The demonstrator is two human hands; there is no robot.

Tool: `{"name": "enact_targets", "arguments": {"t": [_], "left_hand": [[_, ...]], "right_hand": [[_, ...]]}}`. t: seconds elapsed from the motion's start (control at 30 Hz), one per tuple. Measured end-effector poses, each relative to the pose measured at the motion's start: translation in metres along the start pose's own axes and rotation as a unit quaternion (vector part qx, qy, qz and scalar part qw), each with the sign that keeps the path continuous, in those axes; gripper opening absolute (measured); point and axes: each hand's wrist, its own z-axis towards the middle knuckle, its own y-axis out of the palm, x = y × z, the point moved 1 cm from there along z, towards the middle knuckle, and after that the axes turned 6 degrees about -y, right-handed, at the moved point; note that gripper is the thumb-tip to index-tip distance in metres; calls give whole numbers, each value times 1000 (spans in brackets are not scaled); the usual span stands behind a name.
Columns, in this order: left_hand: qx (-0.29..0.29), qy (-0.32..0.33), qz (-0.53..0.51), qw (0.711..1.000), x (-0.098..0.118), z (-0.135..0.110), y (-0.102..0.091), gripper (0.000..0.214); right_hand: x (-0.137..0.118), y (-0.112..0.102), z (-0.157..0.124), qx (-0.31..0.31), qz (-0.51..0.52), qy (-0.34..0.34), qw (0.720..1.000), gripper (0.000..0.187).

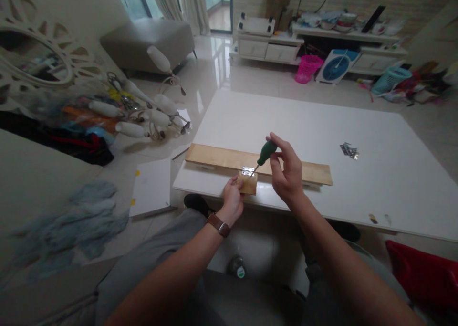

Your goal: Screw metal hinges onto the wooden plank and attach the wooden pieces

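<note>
My right hand (287, 167) grips a screwdriver (267, 152) by its green handle, the shaft slanting down to the left. Its tip meets a silver metal hinge (248, 171), though the exact screw or hole is too small to make out. The hinge joins a small wooden block (247, 184) to the near edge of a long wooden board (225, 158). With thumb and fingers, my left hand (234, 195) holds the block by its left side; a brown-strapped watch is on that wrist. The board lies across the white table (272, 116), raised slightly on pieces beneath it.
Metal hinges and loose hardware (349, 151) lie to the right on the table. Two small items (373, 218) rest near its front edge. On the floor at left stand a white panel (150, 187) and a lamp fixture (157, 111). A bottle (237, 267) is below, between my legs.
</note>
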Motion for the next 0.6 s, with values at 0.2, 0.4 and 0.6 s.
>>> {"name": "enact_targets", "arguments": {"t": [0.2,0.4,0.6], "left_hand": [[-10,9,1,1000,-2,3,-3,31],[-13,4,9,1000,-4,7,-6,33],[-10,9,3,1000,-4,7,-4,30]], "right_hand": [[-2,1,1,27,-17,9,999,40],[-5,0,2,17,-8,18,1000,44],[-3,0,0,5,6,29,1000,49]]}}
